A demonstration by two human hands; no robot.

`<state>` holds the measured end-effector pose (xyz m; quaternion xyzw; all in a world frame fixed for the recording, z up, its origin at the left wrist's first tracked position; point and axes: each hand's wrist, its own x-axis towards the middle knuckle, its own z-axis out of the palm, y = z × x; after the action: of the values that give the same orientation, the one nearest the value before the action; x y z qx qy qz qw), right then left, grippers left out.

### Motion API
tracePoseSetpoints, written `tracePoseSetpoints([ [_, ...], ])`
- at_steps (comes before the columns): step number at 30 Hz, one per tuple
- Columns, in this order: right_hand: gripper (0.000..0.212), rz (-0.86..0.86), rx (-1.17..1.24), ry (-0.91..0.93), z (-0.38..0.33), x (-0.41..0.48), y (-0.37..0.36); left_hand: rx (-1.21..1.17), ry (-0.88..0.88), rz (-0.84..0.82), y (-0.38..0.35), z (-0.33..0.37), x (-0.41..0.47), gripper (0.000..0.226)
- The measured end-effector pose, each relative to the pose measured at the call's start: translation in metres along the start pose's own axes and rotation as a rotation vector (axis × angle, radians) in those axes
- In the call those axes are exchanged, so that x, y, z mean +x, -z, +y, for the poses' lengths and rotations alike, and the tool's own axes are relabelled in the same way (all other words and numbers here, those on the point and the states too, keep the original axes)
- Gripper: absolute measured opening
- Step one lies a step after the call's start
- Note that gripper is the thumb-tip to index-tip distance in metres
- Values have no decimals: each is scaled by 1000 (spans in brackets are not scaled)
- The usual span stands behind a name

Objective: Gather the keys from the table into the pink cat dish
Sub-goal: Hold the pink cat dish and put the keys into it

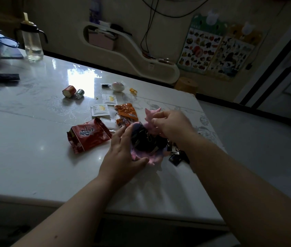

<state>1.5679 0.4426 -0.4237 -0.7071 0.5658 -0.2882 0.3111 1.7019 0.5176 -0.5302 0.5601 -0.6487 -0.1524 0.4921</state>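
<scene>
The pink cat dish [154, 158] stands near the right edge of the white table [34, 148]; its pink cat figure [150, 113] rises at the far side. Black key fobs [144, 139] with a metal clip lie inside the dish. More dark keys and tags [176, 156] hang over its right rim onto the table. My left hand [123, 154] grips the dish's near-left rim. My right hand [171, 123] is over the dish with fingers curled by the cat figure; what it pinches is hidden.
A red snack bag [89, 136], orange packets [127, 111], two white sachets [100, 109], a small red can [69, 90] and a battery [79, 93] lie left of and behind the dish. A water bottle [32, 41] stands at the far left. The table's right edge is close.
</scene>
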Motion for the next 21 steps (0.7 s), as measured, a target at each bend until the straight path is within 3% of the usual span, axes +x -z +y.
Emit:
tracePoseSetpoints([
  [3,10,117,29,6,12,-1,27,-7,14,3,1,0,-1,97],
  [6,18,175,-188,-22,37,-2,51,-13,36,-14,1,0,-1,93],
  [11,30,-90,-615,-100,83,-12,55,13,67,-27,0,-1,0,95],
  [21,6,33,-448,-184,111,-16,51,23,85,-34,-1,-1,0,95],
])
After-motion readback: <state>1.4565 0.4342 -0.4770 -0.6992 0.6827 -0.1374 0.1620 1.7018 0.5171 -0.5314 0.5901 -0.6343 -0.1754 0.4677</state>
